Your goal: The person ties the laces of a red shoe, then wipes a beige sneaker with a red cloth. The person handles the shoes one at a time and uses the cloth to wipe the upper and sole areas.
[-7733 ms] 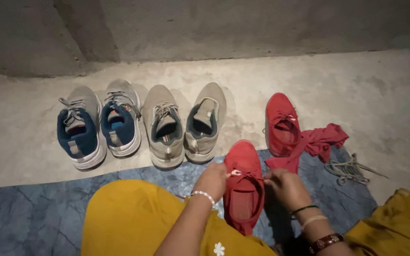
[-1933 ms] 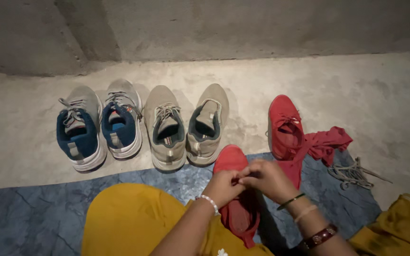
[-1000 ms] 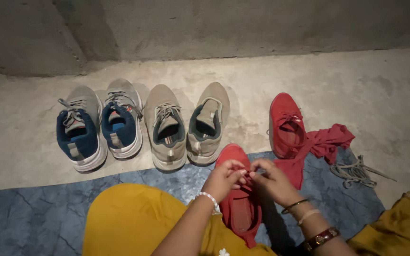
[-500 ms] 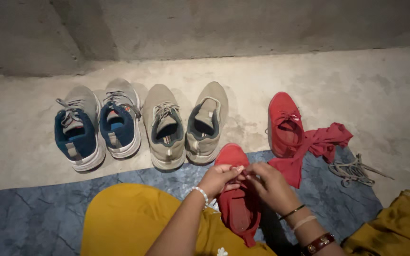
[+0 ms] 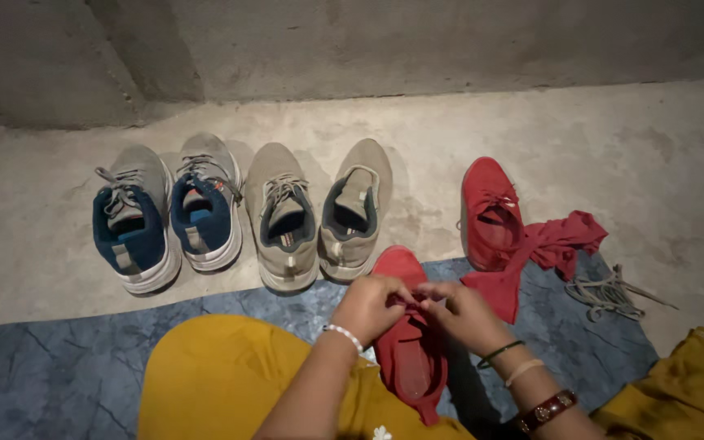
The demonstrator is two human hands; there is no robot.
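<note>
I have my left hand (image 5: 368,305) and right hand (image 5: 464,314) pinched together on the lace over the red shoe (image 5: 405,334), which lies on the blue mat (image 5: 59,367) between my knees, within easy reach.

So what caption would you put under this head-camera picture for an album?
Both hands, left hand and right hand, pinch the lace area of a red shoe on a blue mat.

Six shoes: two grey-and-blue (image 5: 136,220) (image 5: 205,204), two beige (image 5: 281,218) (image 5: 355,210), two red (image 5: 490,213) (image 5: 405,342). One red cloth (image 5: 552,244). One loose bundle of laces (image 5: 609,292). Two hands (image 5: 368,308) (image 5: 466,314).
</note>
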